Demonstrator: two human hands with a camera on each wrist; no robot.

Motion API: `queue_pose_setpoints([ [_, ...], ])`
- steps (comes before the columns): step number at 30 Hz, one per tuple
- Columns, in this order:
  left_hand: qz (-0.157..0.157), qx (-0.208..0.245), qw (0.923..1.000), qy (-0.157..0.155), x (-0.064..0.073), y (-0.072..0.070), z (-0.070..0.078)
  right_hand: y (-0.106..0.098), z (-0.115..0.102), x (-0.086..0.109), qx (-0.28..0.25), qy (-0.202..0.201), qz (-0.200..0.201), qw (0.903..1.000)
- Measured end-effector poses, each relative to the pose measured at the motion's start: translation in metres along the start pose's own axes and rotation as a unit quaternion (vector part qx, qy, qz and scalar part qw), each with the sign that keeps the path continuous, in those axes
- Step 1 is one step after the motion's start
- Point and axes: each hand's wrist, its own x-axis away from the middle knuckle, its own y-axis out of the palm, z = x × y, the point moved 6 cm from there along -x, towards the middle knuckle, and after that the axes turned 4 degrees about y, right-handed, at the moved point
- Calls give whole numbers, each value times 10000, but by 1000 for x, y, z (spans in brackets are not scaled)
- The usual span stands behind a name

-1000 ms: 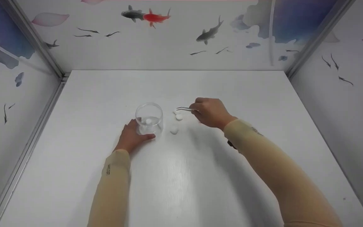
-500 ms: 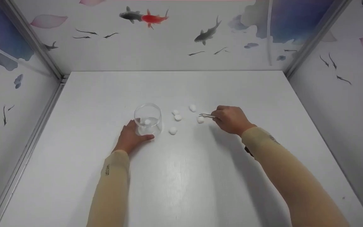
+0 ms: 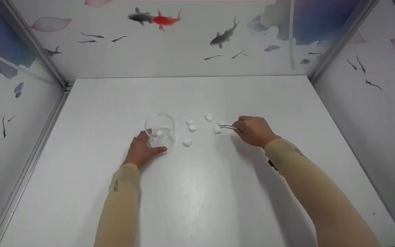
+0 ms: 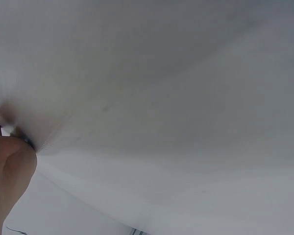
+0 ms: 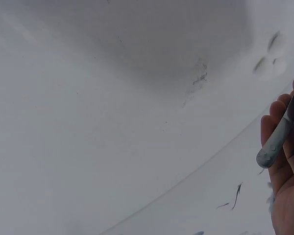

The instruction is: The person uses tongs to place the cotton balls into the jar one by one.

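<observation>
In the head view my left hand (image 3: pixel 142 149) holds a clear glass cup (image 3: pixel 173 137) low on its left side, thumb at the front. Inside the cup lies one white cotton ball (image 3: pixel 159 132). My right hand (image 3: pixel 255 130) pinches metal tweezers (image 3: pixel 230 127), tips pointing left. Those tips are at a cotton ball (image 3: pixel 217 130); whether they grip it I cannot tell. Another cotton ball (image 3: pixel 222 123) shows just behind the tips. The tweezers' rounded end (image 5: pixel 268 155) lies across the right palm in the right wrist view. The left wrist view catches only part of the left hand (image 4: pixel 10 171).
Between cup and tweezers, more cotton balls lie on the white table (image 3: pixel 190 192): one farther back (image 3: pixel 208 117), a touching pair whose front ball (image 3: pixel 192 128) shows fully, and one nearer (image 3: pixel 187 142). Fish-patterned panels (image 3: pixel 183 51) enclose the back and sides.
My right hand has moved right with the tweezers, from above the pair of cotton balls to the balls farther right, uncovering balls it hid. My left hand stays at the cup.
</observation>
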Motion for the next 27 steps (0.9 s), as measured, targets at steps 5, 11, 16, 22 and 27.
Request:
queue_pose_setpoints([
  [5, 12, -70, 10000, -25, 2, -1, 0, 2, 1, 0, -37, 20, -47, 10000],
  [11, 59, -81, 9999, 34, 2, -2, -1, 1, 2, -2, 21, -35, -6, 10000],
  [16, 52, -35, 9999, 128, -1, -1, -1, 2, 4, -3, 40, 27, -20, 10000],
  [22, 55, -74, 9997, 217, -3, -1, 1, 6, 4, -4, -12, 85, -142, 9999],
  [27, 10, -4, 9999, 121, -2, -2, 1, 10, 5, -7, 62, 210, -296, 9993],
])
